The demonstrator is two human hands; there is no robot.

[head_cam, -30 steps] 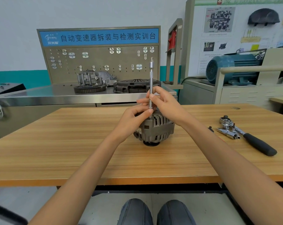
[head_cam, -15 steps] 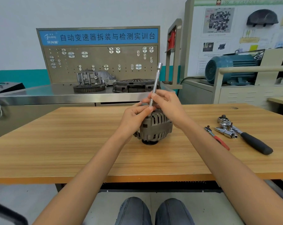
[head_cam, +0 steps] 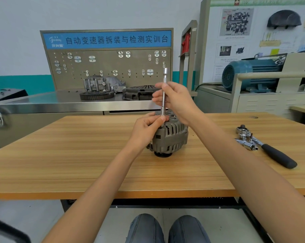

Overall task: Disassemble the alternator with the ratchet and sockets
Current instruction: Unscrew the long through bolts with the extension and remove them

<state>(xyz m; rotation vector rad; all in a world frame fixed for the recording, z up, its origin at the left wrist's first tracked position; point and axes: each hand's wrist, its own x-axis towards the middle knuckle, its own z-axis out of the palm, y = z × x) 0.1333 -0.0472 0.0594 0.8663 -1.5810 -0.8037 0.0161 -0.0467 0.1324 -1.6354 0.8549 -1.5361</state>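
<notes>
A training workshop, with a pegboard stand [head_cam: 107,58] and a blue motor [head_cam: 249,74] behind my wooden table [head_cam: 60,155]: the alternator [head_cam: 171,137] stands at the table's middle, pulley end down, seemingly so that the housing fasteners face up toward me. My right hand [head_cam: 179,102] has its grip curled round the shaft of a long extension bar [head_cam: 164,95], held nearly upright with its lower end over the alternator's top edge. My left hand [head_cam: 146,127] pinches the bar's lower tip, a narrow grip that I judge is guiding the socket onto a fastener; the fastener itself is hidden behind the fingers. The ratchet [head_cam: 269,148], black handle toward me, lies well apart at the right with loose sockets [head_cam: 248,144] touching its head, within reach for the turning step. The housing looks whole, so I judge the task barely begun
</notes>
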